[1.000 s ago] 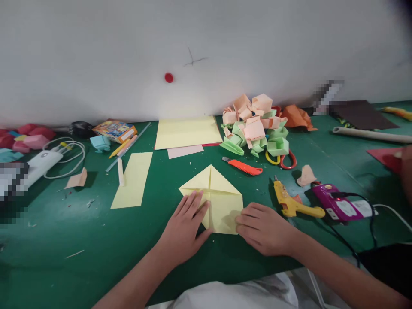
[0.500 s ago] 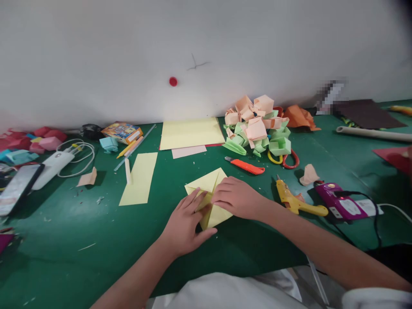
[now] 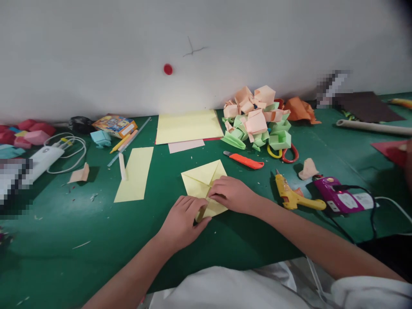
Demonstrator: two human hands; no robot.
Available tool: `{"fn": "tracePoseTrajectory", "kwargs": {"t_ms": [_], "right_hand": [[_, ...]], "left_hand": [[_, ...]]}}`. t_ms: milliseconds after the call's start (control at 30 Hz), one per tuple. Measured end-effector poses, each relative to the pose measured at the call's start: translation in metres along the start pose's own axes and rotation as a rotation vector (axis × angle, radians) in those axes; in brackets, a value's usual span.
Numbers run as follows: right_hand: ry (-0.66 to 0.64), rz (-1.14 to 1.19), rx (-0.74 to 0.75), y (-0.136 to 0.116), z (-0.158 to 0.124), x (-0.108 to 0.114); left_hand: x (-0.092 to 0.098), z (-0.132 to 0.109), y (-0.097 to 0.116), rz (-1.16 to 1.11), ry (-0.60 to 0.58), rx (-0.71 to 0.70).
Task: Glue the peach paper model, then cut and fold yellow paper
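Note:
A square of pale yellow paper (image 3: 198, 178) with its corners folded to the centre lies on the green table in front of me. My left hand (image 3: 185, 221) holds its near left side, a raised flap between thumb and fingers. The fingers of my right hand (image 3: 230, 193) are bent and bunched at the middle of the paper, on its right flap. Both hands hide parts of the near folds. Left of the square lies a flat yellow strip of paper (image 3: 137, 182), a small pale rolled piece (image 3: 122, 166) resting on its edge.
An orange cutter knife (image 3: 246, 160) lies beyond my right hand, before a heap of folded paper boxes (image 3: 255, 122) and scissors (image 3: 290, 153). A yellow glue gun (image 3: 296, 197) and purple power strip (image 3: 337, 195) with cables are right. Yellow sheets (image 3: 188, 126) lie at the wall.
My left hand's fingers have drawn back from the paper's middle to its near left side and closed, baring more of the far folds. The right hand stays at the centre. The view has shifted slightly.

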State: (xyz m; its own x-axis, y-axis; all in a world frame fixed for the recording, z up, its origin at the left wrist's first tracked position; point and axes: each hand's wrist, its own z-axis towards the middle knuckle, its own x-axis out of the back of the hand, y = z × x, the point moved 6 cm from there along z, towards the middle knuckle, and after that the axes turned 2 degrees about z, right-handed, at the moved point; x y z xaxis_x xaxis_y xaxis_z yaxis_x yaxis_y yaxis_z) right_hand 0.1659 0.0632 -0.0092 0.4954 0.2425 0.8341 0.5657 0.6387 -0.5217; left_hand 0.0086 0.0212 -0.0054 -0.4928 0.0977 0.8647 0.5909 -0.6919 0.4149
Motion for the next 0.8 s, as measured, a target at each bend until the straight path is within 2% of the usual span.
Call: {"fn": "tracePoseTrajectory", "kwargs": {"t_ms": [167,367,567,700,800], "right_hand": [[0.036,0.023,-0.037,0.002,0.002,-0.002],[0.069,0.124,-0.064,0.001,-0.012,0.010],[0.039,0.206,-0.199,0.016,-0.022,0.009],[0.060,0.304,-0.285,0.023,-0.018,0.003],[0.097,0.279,-0.268,0.024,-0.015,0.002]], "left_hand": [[-0.002,0.001,-0.007,-0.093,-0.042,0.124],[-0.002,0.001,-0.020,-0.254,-0.038,0.280],[0.001,0.002,-0.014,-0.144,0.049,0.175],[0.002,0.001,-0.012,-0.096,0.099,0.171],[0.005,0.001,-0.009,-0.044,0.138,0.132]]}}
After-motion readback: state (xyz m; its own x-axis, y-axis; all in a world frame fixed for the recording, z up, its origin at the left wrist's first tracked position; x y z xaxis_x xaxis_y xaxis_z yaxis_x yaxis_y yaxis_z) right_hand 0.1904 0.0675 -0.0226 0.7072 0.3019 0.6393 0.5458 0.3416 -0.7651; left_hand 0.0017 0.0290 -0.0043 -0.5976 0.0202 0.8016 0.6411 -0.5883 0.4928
